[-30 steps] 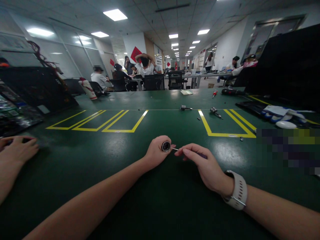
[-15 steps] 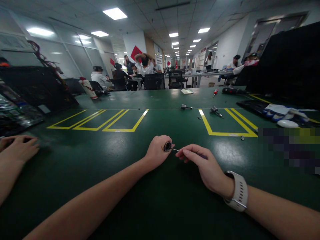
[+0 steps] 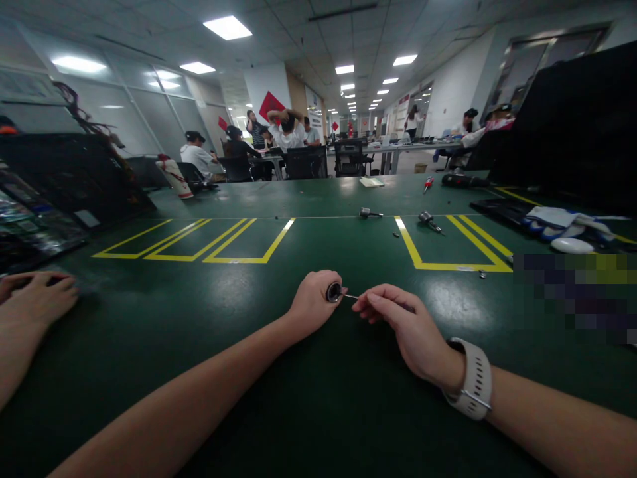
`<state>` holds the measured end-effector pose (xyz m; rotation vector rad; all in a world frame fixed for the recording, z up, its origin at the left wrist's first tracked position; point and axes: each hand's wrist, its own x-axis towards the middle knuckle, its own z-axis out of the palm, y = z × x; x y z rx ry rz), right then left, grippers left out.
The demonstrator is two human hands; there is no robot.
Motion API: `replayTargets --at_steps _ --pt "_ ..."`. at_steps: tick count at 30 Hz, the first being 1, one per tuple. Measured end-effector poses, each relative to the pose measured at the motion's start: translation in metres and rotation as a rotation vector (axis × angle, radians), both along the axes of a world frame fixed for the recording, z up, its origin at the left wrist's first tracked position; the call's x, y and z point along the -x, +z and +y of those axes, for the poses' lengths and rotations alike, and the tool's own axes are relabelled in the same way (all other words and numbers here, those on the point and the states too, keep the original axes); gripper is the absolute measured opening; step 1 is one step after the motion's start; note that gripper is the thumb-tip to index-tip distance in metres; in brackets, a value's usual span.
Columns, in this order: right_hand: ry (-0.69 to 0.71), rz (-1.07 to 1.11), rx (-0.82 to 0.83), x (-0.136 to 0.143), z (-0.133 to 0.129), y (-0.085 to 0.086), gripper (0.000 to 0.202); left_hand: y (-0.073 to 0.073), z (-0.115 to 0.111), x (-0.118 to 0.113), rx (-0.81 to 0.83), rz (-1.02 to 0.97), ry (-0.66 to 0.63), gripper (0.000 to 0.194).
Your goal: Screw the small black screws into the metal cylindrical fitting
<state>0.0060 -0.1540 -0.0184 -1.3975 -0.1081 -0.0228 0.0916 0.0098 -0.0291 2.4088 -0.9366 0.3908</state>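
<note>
1. Locate round part (image 3: pixel 334 292): in L hand (image 3: pixel 316 302), over green table (image 3: pixel 149 299), open end toward cam.
2. L fingers: curled around part, closed grip. R hand (image 3: pixel 401 315): fingers pinched on thin-shafted tool (image 3: pixel 350 297), handle mostly hidden. Shaft pointing L to part, near L thumb; tip contact: can't tell.
3. Change vs. approx. 0.5 s ago: R fingers shifted slightly away, less handle showing; part pose approx. same. Vs. 1 s ago: open end turned slightly R. Prob. a fine adjustment of tool, w/ work on part ongoing (judgement only).
4. Ahead, well apart: metal-headed part (image 3: pixel 365 213), 2nd metal part (image 3: pixel 428 222), small bit (image 3: pixel 396 234), yellow tape (image 3: pixel 233 261).
5. Far R: gloves (image 3: pixel 562 222), white oval item (image 3: pixel 572 246). Co-worker's hand (image 3: pixel 42 295) at far L, well apart.
6. Obstructions: L hand covering most of part body; R fingers covering handle. Note view limits only; no loose item seen between hands.
</note>
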Motion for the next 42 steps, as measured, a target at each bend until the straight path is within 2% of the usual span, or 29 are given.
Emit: replayTargets --at_steps 4,8,12,15,20,25,33,37,42 --pt "0.044 0.035 -0.027 -0.002 -0.002 0.000 0.016 0.000 0.000 0.000 -0.020 -0.026 -0.048 0.016" --pt "0.088 0.124 -0.195 -0.007 -0.006 -0.003 0.015 -0.001 0.002 0.000 0.082 0.006 -0.084 0.018" --pt "0.118 0.134 -0.254 -0.008 -0.007 -0.005 0.015 -0.002 0.002 -0.001 0.173 0.055 -0.120 0.020" --pt "0.073 0.108 -0.232 -0.005 -0.005 -0.004 0.015 -0.002 0.001 -0.001 0.146 0.047 -0.107 0.017" --pt "0.034 0.057 -0.094 -0.002 -0.002 -0.002 0.015 0.000 0.000 0.000 0.014 -0.013 -0.029 0.015" --pt "0.101 0.125 -0.181 -0.007 -0.006 -0.003 0.016 0.000 0.000 0.000 0.019 0.009 -0.053 0.014" --pt "0.091 0.196 -0.273 -0.013 -0.010 -0.003 0.015 0.001 -0.001 -0.001 0.099 0.115 -0.125 0.013" --pt "0.083 0.185 -0.271 -0.011 -0.008 -0.005 0.015 0.002 0.000 -0.001 0.071 0.142 -0.164 0.014" --pt "0.078 0.112 -0.199 -0.009 -0.007 -0.004 0.014 0.001 0.000 -0.002 0.006 0.070 -0.120 0.013"
